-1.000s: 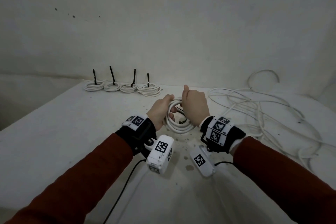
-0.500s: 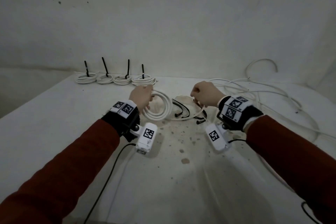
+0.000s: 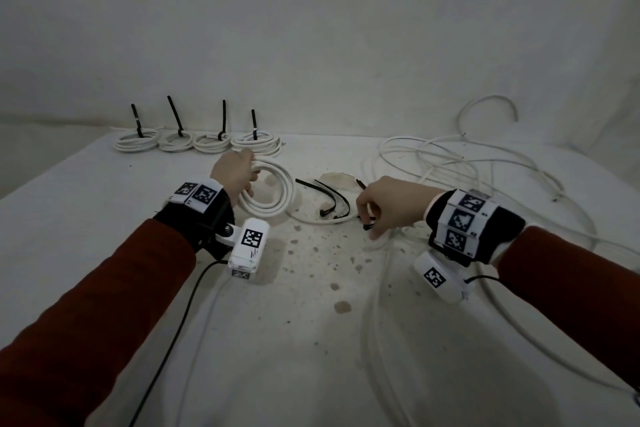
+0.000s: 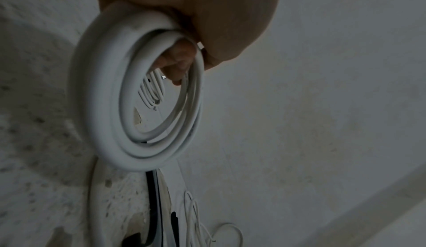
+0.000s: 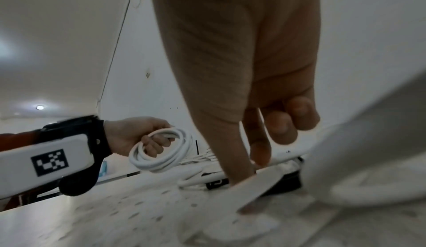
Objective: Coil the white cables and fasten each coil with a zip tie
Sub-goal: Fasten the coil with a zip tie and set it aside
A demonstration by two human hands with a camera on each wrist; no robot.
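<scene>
Left hand (image 4: pixel 184 10) fills the top of the left wrist view, fingers (image 4: pixel 177 63) curled through a round coil of thick white cable (image 4: pixel 103 105) of several loops, held up off the stained, speckled white table surface (image 4: pixel 34 187). Through the coil's opening, a small bundle of thin white cable loops (image 4: pixel 151 92) shows farther off. Below the coil, black plastic zip ties (image 4: pixel 152 196) lie on the table beside loose thin white cable strands (image 4: pixel 196 220); pale wall (image 4: pixel 322 86) behind.
</scene>
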